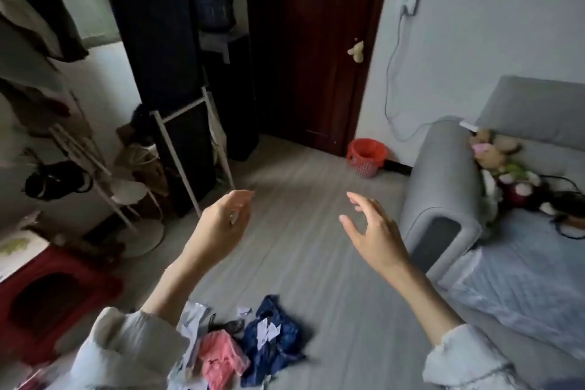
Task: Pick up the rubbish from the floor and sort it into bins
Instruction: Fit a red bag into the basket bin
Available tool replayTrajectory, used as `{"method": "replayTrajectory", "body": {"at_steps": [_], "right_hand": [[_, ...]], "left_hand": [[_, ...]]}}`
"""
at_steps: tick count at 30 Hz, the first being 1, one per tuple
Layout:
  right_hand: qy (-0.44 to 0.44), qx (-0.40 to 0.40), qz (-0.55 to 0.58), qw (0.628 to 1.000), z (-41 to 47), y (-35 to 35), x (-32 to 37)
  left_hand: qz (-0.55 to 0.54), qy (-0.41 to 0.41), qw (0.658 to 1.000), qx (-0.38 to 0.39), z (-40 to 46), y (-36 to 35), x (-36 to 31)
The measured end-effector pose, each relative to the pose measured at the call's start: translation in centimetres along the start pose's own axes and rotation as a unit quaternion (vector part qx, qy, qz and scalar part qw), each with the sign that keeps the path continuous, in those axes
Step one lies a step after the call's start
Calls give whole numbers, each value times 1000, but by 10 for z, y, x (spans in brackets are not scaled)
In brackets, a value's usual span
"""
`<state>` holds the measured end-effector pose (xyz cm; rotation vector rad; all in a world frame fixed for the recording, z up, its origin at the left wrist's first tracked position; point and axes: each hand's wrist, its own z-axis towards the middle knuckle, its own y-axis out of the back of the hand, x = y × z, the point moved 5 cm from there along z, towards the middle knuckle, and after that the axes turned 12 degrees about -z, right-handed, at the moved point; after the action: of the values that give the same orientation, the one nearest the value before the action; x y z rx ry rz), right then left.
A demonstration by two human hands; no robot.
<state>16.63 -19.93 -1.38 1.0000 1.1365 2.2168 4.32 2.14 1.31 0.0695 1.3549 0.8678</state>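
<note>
Rubbish (250, 348) litters grey floor (300, 231) — both hands' grip spread, empty — red bin (367, 157) beyond.

Single view only, taken from the person's head, wide-angle, facing forward and tilted down across the grey floor (300, 231). Nearest the lens, at the bottom edge, lies a heap of rubbish (250, 345). The red bin (367, 157) stands well beyond it, at the far end of the floor, beside the dark door (313, 57). A grey sofa (443, 199) fills the right side of the bin. Edges show blur.
</note>
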Motion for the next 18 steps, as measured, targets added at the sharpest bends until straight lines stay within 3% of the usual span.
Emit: {"method": "replayTrajectory", "body": {"at_steps": [5, 12, 18], "right_hand": [[-65, -29, -1, 998, 58, 38, -116], [-88, -45, -4, 995, 136, 51, -204], [-118, -16, 11, 993, 217, 29, -278]], "left_hand": [[-16, -8, 999, 33, 95, -100, -42], [-26, -40, 996, 74, 204, -194, -73], [-23, -34, 995, 94, 305, -257, -60]]}}
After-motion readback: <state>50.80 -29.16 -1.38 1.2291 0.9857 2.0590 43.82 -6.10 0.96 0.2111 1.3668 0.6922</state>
